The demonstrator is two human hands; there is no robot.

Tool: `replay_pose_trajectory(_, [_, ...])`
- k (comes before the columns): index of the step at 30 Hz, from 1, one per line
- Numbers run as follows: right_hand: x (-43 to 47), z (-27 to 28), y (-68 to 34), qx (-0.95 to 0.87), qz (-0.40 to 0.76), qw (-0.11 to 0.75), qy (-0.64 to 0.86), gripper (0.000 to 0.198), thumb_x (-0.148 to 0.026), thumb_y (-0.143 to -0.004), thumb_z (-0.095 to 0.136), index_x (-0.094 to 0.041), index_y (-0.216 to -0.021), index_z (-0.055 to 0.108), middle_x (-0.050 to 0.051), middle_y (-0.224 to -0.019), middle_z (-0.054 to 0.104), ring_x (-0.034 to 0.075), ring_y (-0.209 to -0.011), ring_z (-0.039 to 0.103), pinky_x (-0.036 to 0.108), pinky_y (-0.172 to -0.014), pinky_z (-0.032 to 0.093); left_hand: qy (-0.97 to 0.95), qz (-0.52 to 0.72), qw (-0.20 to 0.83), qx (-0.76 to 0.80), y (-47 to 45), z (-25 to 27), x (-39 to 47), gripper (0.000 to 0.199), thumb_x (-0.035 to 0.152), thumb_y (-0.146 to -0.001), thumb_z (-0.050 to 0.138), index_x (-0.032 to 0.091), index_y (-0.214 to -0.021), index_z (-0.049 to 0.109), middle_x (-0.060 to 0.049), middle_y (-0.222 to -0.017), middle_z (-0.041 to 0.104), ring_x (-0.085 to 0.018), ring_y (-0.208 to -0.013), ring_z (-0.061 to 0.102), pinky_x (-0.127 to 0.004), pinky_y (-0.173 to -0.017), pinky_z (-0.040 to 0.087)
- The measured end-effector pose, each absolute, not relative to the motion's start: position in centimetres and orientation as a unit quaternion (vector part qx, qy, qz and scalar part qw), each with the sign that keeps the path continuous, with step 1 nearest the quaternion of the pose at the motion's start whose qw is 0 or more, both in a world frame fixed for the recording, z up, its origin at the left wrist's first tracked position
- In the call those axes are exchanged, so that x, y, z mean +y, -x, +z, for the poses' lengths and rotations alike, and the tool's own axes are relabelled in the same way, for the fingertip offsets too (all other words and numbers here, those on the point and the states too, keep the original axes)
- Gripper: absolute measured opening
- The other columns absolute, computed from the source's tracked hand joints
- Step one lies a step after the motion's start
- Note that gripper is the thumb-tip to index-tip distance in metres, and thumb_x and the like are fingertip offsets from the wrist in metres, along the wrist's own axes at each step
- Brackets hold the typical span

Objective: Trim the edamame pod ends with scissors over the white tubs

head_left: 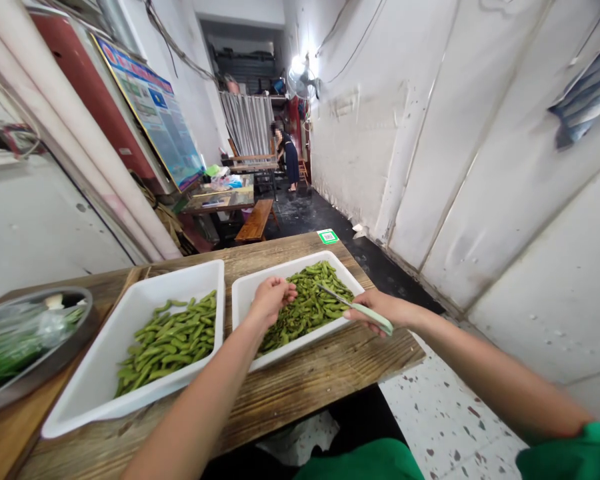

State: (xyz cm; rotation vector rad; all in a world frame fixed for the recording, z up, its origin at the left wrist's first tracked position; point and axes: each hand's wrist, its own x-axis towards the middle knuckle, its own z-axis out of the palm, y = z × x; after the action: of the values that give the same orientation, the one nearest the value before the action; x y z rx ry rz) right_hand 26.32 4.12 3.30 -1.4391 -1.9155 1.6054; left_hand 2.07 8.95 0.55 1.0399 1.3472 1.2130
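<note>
My right hand (377,308) grips a pair of scissors (364,310) with pale green handles. Their blades point left over the green soybean pods (320,290) in the right white tray (240,287). Above the left part of that same tray is my left hand (275,297), its fingers curled together in a pinch. Whatever may be between those fingertips is too small to make out. More pods (180,337), looking plump and whole, lie heaped in the left white tray (95,383).
Both trays stand on a wooden table (300,387). At the left is a metal basin (80,297) with bagged greens. A QR card (327,236) lies at the table's far edge. Beyond are a bench (256,220), a cluttered table (220,200) and a person (290,160) bending over.
</note>
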Motion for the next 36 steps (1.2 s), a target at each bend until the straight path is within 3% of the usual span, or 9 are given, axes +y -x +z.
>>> replay_pose_trajectory(1, [4.3, 3.1, -26.5, -0.649, 0.559, 0.143, 0.496, 0.042, -0.054, -0.063, 0.065, -0.016, -0.065, 0.046, -0.006, -0.047, 0.046, 0.005, -0.034, 0.044, 0.015, -0.029, 0.037, -0.487, 0.480, 0.430, 0.589, -1.9, 0.7, 9.8, 0.003, 0.017, -0.065, 0.057, 0.015, -0.065, 0.055, -0.002, -0.064, 0.062, -0.013, -0.058, 0.059, -0.025, -0.058, 0.045])
replay_pose_trajectory(4, [4.5, 2.7, -26.9, -0.635, 0.572, 0.173, 0.490, 0.042, -0.054, -0.065, 0.063, -0.017, -0.064, 0.045, -0.007, -0.046, 0.044, 0.005, -0.033, 0.042, 0.015, -0.028, 0.037, -0.662, 0.321, 0.216, 0.642, -1.9, 0.8, 12.8, 0.018, 0.023, -0.069, 0.053, 0.017, -0.080, 0.066, -0.003, -0.065, 0.064, -0.017, -0.064, 0.059, -0.026, -0.061, 0.042])
replay_pose_trajectory(6, [4.5, 2.4, -27.0, -0.635, 0.576, 0.184, 0.481, 0.042, -0.054, -0.066, 0.063, -0.017, -0.064, 0.044, -0.008, -0.045, 0.043, 0.005, -0.033, 0.042, 0.015, -0.029, 0.037, -0.718, 0.229, 0.136, 0.644, -2.4, 0.4, 14.5, 0.021, 0.021, -0.070, 0.052, 0.019, -0.083, 0.069, -0.006, -0.072, 0.066, -0.020, -0.074, 0.060, -0.027, -0.068, 0.041])
replay_pose_trajectory(11, [4.0, 2.0, -27.6, -0.620, 0.599, 0.206, 0.462, 0.041, -0.051, -0.065, 0.065, -0.017, -0.062, 0.043, -0.009, -0.044, 0.043, 0.004, -0.032, 0.041, 0.015, -0.029, 0.037, -0.731, 0.164, 0.069, 0.659, -3.8, -1.3, 16.7, 0.015, 0.015, -0.068, 0.055, 0.015, -0.074, 0.069, -0.015, -0.088, 0.065, -0.028, -0.095, 0.056, -0.032, -0.081, 0.037])
replay_pose_trajectory(17, [3.6, 1.8, -28.2, -0.609, 0.600, 0.218, 0.471, 0.040, -0.050, -0.064, 0.066, -0.017, -0.064, 0.045, -0.009, -0.043, 0.042, 0.004, -0.031, 0.041, 0.014, -0.028, 0.036, -0.747, 0.120, 0.040, 0.653, -3.5, -2.2, 17.1, 0.018, 0.014, -0.072, 0.050, 0.012, -0.080, 0.066, -0.020, -0.097, 0.062, -0.029, -0.095, 0.056, -0.035, -0.082, 0.037])
replay_pose_trajectory(27, [3.0, 1.7, -27.3, -0.640, 0.567, 0.234, 0.463, 0.040, -0.053, -0.065, 0.064, -0.016, -0.068, 0.047, -0.008, -0.043, 0.042, 0.005, -0.033, 0.042, 0.014, -0.028, 0.037, -0.739, 0.166, 0.079, 0.649, -3.0, -1.5, 16.2, 0.017, 0.012, -0.063, 0.054, 0.017, -0.072, 0.069, -0.013, -0.088, 0.067, -0.025, -0.089, 0.058, -0.028, -0.074, 0.039])
replay_pose_trajectory(31, [2.6, 1.3, -27.2, -0.628, 0.569, 0.255, 0.466, 0.043, -0.058, -0.068, 0.058, -0.017, -0.067, 0.045, -0.007, -0.048, 0.043, 0.006, -0.035, 0.043, 0.016, -0.030, 0.038, -0.738, 0.221, 0.112, 0.628, -3.2, 0.0, 14.5, 0.013, 0.022, -0.067, 0.055, 0.018, -0.066, 0.067, -0.009, -0.076, 0.067, -0.021, -0.079, 0.058, -0.025, -0.066, 0.039])
replay_pose_trajectory(33, [2.3, 1.3, -27.1, -0.633, 0.546, 0.257, 0.485, 0.043, -0.059, -0.070, 0.055, -0.017, -0.070, 0.046, -0.008, -0.049, 0.041, 0.006, -0.036, 0.042, 0.017, -0.033, 0.038, -0.727, 0.254, 0.214, 0.601, -3.4, 0.7, 12.8, 0.019, 0.032, -0.071, 0.055, 0.017, -0.067, 0.066, -0.005, -0.069, 0.064, -0.015, -0.062, 0.054, -0.022, -0.055, 0.036])
replay_pose_trajectory(36, [1.8, 1.6, -26.9, -0.701, 0.431, 0.250, 0.510, 0.039, -0.055, -0.072, 0.055, -0.017, -0.077, 0.053, -0.004, -0.056, 0.048, 0.009, -0.048, 0.049, 0.019, -0.044, 0.040, -0.619, 0.310, 0.514, 0.507, -3.5, 1.1, 10.2, 0.028, 0.039, -0.069, 0.060, 0.015, -0.081, 0.063, -0.001, -0.066, 0.058, -0.005, -0.042, 0.037, -0.019, -0.042, 0.024])
